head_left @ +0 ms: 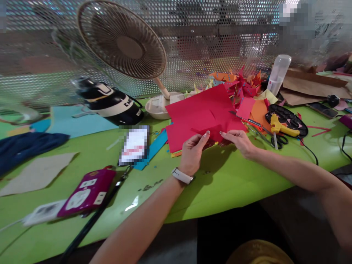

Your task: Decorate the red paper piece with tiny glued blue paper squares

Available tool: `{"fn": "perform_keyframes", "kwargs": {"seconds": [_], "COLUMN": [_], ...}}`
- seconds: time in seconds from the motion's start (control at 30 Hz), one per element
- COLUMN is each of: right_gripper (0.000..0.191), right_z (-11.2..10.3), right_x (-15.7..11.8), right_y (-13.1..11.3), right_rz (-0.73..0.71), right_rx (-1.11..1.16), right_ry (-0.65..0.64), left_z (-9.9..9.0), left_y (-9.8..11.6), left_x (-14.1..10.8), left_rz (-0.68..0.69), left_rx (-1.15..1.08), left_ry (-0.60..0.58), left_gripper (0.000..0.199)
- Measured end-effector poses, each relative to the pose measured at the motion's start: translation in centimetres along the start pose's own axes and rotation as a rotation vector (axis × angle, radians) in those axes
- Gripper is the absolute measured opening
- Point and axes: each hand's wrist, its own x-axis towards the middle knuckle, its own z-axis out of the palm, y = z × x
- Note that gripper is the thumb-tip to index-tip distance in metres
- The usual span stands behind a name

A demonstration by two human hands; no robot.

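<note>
Both hands pinch a small piece of red paper (214, 131) between thumb and fingers, one at each end. My left hand (192, 151), with a white band on its wrist, grips the left end. On the opposite end is my right hand (241, 142). The piece's outline blends into the large red sheets (198, 108) lying just behind it. Right of my right hand, black-handled scissors (281, 140) lie beside a yellow glue gun (284, 127), which rests on a black palette-like tray (302, 129).
Behind the sheets are a pile of folded red and orange paper (244, 82) and a clear-topped bottle (279, 73). A tilted fan (126, 44), black bottle (115, 106), phone (134, 145), blue strip (156, 146) and purple power strip (88, 192) stand or lie to the left.
</note>
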Motion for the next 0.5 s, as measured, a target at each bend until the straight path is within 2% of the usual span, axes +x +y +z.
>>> {"fn": "perform_keyframes", "kwargs": {"seconds": [0.07,0.17,0.23,0.37,0.5], "right_gripper": [0.036,0.036,0.032,0.031,0.032], "right_z": [-0.12,-0.37,-0.46,-0.19,0.25], "right_x": [0.00,0.08,0.08,-0.04,-0.04], "right_y": [-0.13,-0.40,-0.54,-0.25,0.27], "right_rz": [-0.024,-0.144,-0.194,-0.086,-0.018], "right_rx": [-0.016,-0.030,-0.044,-0.011,0.108], "right_ry": [0.022,0.084,0.083,-0.053,-0.034], "left_z": [0.01,-0.06,-0.14,-0.22,-0.24], "left_y": [0.12,0.11,-0.02,-0.42,-0.64], "left_x": [0.02,0.16,0.28,0.34,0.34], "left_rz": [-0.005,-0.010,-0.006,-0.022,-0.005], "left_rx": [-0.016,-0.034,-0.031,-0.008,0.039], "left_ry": [0.008,0.017,0.021,-0.007,-0.023], "left_gripper": [0.026,0.027,0.028,0.029,0.029]}}
